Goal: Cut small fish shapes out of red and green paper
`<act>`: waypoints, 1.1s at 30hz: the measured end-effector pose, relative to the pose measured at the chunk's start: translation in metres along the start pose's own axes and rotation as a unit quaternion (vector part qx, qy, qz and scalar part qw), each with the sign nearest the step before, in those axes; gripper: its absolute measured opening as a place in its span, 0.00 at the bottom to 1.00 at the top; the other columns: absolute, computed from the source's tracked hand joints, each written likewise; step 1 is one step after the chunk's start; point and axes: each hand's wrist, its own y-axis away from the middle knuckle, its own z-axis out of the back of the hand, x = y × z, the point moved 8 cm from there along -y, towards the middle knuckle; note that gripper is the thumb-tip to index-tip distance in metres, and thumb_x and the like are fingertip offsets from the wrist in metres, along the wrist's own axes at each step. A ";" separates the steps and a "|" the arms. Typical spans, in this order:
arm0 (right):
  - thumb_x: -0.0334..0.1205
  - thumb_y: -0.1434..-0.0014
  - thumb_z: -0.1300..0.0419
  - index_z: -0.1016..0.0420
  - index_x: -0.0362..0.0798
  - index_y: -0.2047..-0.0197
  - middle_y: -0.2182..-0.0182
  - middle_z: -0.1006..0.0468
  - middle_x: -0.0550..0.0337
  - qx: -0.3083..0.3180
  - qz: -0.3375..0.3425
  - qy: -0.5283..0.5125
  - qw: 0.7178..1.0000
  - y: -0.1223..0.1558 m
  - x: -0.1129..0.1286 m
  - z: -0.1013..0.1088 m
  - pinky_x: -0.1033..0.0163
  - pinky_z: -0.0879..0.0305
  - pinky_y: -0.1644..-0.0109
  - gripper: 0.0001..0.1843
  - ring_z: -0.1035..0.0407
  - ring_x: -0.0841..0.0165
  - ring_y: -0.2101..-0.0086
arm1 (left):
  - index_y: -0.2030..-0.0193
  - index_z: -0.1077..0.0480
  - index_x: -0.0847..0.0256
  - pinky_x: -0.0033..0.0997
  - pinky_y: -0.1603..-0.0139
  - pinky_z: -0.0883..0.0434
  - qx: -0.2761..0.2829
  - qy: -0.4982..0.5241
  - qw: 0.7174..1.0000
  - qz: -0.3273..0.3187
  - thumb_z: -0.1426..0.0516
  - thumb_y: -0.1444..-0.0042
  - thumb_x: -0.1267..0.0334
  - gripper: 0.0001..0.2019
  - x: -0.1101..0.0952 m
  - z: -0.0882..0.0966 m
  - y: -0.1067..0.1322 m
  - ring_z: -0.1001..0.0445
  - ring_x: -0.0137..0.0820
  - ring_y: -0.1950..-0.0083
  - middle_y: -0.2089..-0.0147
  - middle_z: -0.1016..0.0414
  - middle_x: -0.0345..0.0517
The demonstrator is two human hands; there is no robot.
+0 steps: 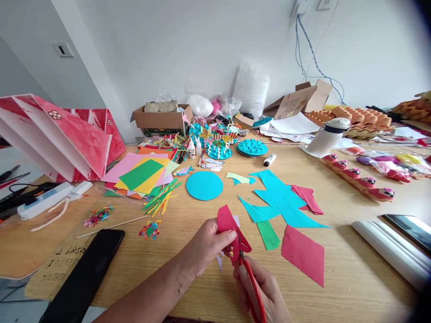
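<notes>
My left hand (210, 244) is closed on a piece of dark pink paper (226, 218), its thumb pressed on top. My right hand (261, 287) grips red-handled scissors (253, 287), whose blades lie against the pink paper. Small light purple scraps show under my hands. To the right rests a larger pink sheet (305, 255), beside a green paper strip (268, 234) and cut blue paper remnants (283, 197). Beyond my left hand lies a round blue paper disc (204, 185). My fingers hide part of the pink paper.
Coloured sheets (144, 172) and thin paper strips (161, 197) lie at left, near a black phone (87, 273). Glue bottles (191, 149) and blue paper crafts (252, 147) stand farther back. At right are a white jug (328, 137) and a painted egg-carton strip (358, 177).
</notes>
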 end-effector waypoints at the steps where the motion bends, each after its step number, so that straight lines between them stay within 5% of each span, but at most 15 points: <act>1: 0.61 0.46 0.51 0.46 0.49 0.79 0.84 0.49 0.71 -0.001 0.002 -0.003 1.000 0.000 0.000 0.000 0.69 0.56 0.80 0.25 0.53 0.76 0.82 | 0.74 0.35 0.65 0.23 0.74 0.39 -0.006 0.002 1.000 -0.002 0.45 0.54 0.56 0.12 0.000 0.001 0.000 0.38 0.24 0.77 0.77 0.32 0.42; 24: 0.60 0.44 0.52 0.43 0.48 0.77 0.85 0.45 0.70 0.018 0.001 -0.019 1.000 0.003 0.004 -0.005 0.68 0.56 0.79 0.24 0.51 0.75 0.83 | 0.77 0.37 0.64 0.23 0.74 0.41 -0.029 -0.030 0.999 -0.027 0.48 0.55 0.62 0.07 -0.008 0.000 0.001 0.41 0.23 0.77 0.80 0.36 0.38; 33: 0.62 0.47 0.49 0.46 0.49 0.80 0.86 0.43 0.69 -0.035 0.011 -0.020 0.999 0.003 0.003 0.003 0.68 0.58 0.80 0.26 0.51 0.75 0.84 | 0.77 0.36 0.64 0.24 0.72 0.40 -0.031 -0.022 0.999 -0.024 0.48 0.54 0.62 0.07 -0.007 -0.002 0.001 0.39 0.24 0.76 0.79 0.35 0.39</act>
